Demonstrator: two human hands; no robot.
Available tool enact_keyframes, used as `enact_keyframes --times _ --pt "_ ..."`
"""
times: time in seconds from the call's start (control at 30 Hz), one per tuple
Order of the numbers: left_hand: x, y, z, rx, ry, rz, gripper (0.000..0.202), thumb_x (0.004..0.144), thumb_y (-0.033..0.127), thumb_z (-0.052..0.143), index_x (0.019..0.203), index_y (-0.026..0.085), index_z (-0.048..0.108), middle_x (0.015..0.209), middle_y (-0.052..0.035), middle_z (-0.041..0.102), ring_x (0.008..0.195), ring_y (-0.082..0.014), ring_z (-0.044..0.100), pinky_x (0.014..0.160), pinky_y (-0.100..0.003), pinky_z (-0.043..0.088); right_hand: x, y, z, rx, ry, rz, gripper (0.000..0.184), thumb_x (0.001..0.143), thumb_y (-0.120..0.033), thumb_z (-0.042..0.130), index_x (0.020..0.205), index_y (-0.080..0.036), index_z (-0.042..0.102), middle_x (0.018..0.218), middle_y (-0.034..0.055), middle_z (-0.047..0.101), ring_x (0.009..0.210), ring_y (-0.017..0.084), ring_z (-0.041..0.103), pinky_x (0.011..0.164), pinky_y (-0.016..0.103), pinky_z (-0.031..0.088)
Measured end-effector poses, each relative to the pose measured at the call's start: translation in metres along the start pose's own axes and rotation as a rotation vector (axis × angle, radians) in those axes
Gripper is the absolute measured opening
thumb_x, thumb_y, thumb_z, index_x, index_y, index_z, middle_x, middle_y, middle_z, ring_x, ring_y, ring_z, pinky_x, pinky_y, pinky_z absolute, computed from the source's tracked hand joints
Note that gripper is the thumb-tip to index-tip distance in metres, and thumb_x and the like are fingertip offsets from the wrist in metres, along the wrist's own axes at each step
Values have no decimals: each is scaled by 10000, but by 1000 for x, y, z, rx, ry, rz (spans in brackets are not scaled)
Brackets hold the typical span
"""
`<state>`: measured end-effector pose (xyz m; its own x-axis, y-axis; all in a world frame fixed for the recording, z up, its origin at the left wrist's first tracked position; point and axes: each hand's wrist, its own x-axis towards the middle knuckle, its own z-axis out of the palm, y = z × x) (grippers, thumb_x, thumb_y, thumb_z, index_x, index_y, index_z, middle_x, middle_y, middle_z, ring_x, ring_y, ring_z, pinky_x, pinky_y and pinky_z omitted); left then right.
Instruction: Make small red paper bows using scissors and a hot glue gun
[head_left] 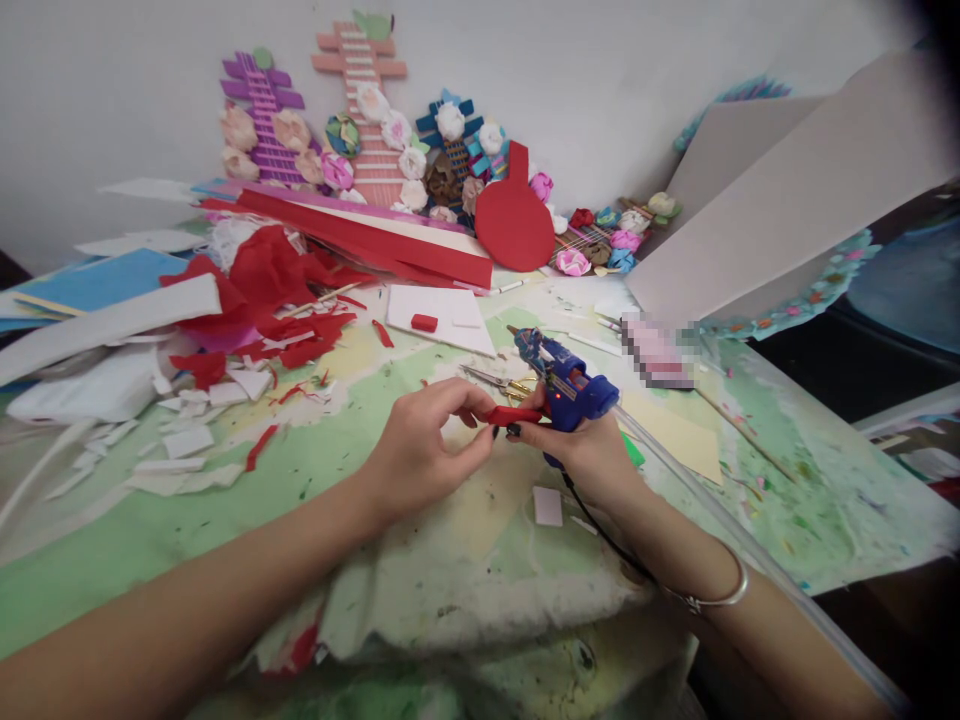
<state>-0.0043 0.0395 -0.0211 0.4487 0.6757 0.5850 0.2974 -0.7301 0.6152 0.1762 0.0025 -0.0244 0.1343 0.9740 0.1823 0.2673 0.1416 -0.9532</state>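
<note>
My right hand (589,450) is wrapped round the handle of a blue glue gun (564,380), whose nozzle points up and to the left; its black cord trails back along my wrist. My left hand (427,445) is closed in a pinch on a small red strip (514,415), which both hands' fingertips touch just in front of the gun. A silver bangle (720,595) sits on my right wrist. Both hands hover over the green paint-stained table cover (225,540).
Scissors (491,380) lie just beyond my hands. Red paper scraps (277,290) and white foam pieces (187,440) litter the left. A white sheet with a red block (424,322), long red strips, a red paddle shape (514,220), paper-flower ornaments and grey boards (787,190) stand behind.
</note>
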Motion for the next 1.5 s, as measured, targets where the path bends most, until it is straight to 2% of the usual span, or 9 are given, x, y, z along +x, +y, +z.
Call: enact_keyframes --times 0.17,0.4,0.5,0.6,0.73,0.9,1.0,1.23,1.5 --pt "0 -1 0 -67 5 -71 37 745 149 614 776 169 620 736 -16 671 684 -141 611 686 -265 489 -1 -2 0 30 -14 8 155 643 -217 751 725 -182 624 681 -18 621 666 136 569 652 269 451" --pt "1 0 6 -464 9 -323 58 728 145 628 785 157 628 781 -21 683 745 -147 660 708 -252 542 -1 2 4 98 -17 51 245 624 -279 767 781 -188 603 729 -1 637 697 165 609 708 316 492" --pt "2 -1 6 -444 64 -363 79 699 144 645 770 160 614 770 -12 674 742 -147 661 706 -248 541 -1 1 3 33 45 43 251 660 -348 749 816 -187 635 803 32 669 776 197 627 736 334 490" --pt "3 -5 3 -345 122 -368 93 677 130 647 752 161 600 756 -4 663 741 -146 655 722 -250 528 -3 -2 -1 98 101 15 238 710 -390 715 855 -206 669 882 44 677 872 215 621 745 329 487" --pt "7 -9 -2 -225 167 -395 80 669 124 634 718 160 582 722 -1 653 710 -146 644 707 -258 515 -9 -7 -11 198 109 36 207 679 -368 753 813 -222 695 825 31 674 862 215 611 756 331 500" --pt "9 -14 -4 -120 202 -367 90 640 132 635 702 165 578 715 -5 654 709 -157 634 708 -275 502 -13 -11 -16 217 -74 128 207 610 -389 801 720 -230 725 728 18 683 781 217 634 773 352 525" --pt "9 -16 -4 -66 205 -326 88 635 126 626 701 164 581 707 -7 650 694 -152 620 704 -277 498 -13 -10 -15 190 -84 146 203 605 -389 805 718 -234 738 771 20 712 808 229 651 784 358 533" --pt "8 -17 -2 37 207 -224 117 626 87 617 713 161 591 702 2 657 667 -141 624 689 -266 506 -14 -8 -15 182 -144 214 366 648 -393 787 963 -210 749 961 37 738 933 256 663 836 360 540" --pt "7 -16 -2 73 206 -166 137 613 53 616 697 155 578 679 5 650 635 -127 613 648 -252 497 -13 -9 -12 172 -148 217 356 639 -362 796 965 -225 753 982 29 738 950 255 663 838 354 543"
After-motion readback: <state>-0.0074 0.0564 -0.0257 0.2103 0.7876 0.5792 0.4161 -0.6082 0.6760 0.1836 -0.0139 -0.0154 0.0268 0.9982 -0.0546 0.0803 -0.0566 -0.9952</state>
